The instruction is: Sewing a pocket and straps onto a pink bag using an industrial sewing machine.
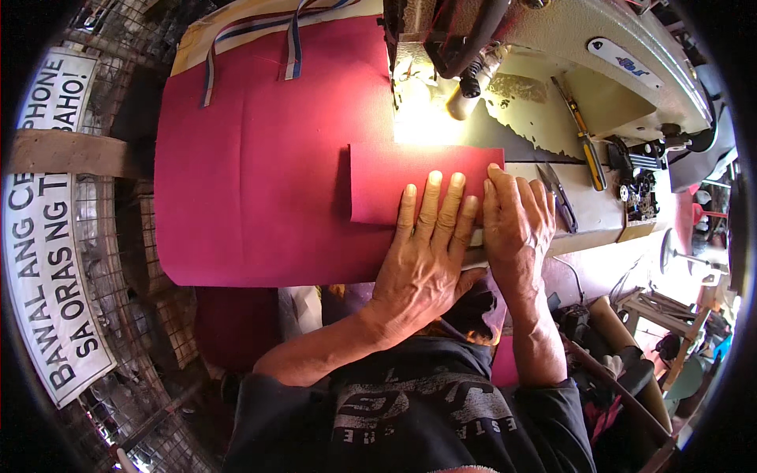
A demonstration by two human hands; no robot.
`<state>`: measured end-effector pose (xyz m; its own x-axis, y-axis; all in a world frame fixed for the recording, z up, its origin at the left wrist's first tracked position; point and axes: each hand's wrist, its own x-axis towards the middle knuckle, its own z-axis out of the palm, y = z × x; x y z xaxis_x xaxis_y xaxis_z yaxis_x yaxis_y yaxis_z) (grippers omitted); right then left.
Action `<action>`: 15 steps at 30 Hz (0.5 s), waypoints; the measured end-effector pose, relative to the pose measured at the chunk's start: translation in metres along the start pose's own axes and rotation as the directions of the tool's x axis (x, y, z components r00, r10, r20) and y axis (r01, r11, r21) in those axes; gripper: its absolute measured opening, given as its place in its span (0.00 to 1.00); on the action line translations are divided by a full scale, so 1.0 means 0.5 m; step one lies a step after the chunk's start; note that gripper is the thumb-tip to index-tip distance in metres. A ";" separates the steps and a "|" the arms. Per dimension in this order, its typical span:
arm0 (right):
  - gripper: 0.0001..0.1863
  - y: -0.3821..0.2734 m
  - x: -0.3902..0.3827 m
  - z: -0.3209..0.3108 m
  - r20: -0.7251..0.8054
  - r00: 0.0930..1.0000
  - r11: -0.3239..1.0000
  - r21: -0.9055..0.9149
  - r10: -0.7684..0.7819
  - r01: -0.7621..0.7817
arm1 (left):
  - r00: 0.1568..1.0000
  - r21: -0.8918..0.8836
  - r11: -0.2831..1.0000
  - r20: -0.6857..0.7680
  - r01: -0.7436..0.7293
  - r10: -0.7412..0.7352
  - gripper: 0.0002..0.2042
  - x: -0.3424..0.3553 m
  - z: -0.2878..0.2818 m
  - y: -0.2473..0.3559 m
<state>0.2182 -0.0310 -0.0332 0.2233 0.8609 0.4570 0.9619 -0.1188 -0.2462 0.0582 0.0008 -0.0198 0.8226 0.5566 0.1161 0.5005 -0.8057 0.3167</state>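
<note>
A small rectangular piece of red fabric (pixel 378 177) lies in front of the sewing machine (pixel 552 35), its left part over a larger red fabric sheet (pixel 205 181). My left hand (pixel 430 252) rests flat on the small piece's lower edge, fingers stretched out. At that piece's right end, my right hand (pixel 516 225) has curled fingers closed on the edge, the thumb side partly hidden. Bright lamp light falls on the cloth just beyond the small piece. Beside my right hand lies a pair of dark thread snips (pixel 558 197).
A screwdriver (pixel 589 146) with a yellow-black handle lies right of the machine bed, near a box of small metal parts (pixel 640 193). Striped ribbons (pixel 293 55) lie across the large sheet's far edge. At left, a wooden beam (pixel 71 152) crosses a wire grille with a white sign (pixel 51 292).
</note>
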 end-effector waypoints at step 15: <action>0.24 -0.021 -0.049 -0.035 0.062 0.925 0.922 0.131 -0.374 0.364 | 0.989 0.044 0.997 0.135 -0.065 0.058 0.51 -0.051 -0.052 -0.084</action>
<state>0.2052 -0.0596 -0.0269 -0.1631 0.8720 0.4616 0.9475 0.2689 -0.1730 0.0091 0.0259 -0.0116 0.8794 0.4761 0.0059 0.4575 -0.8484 0.2663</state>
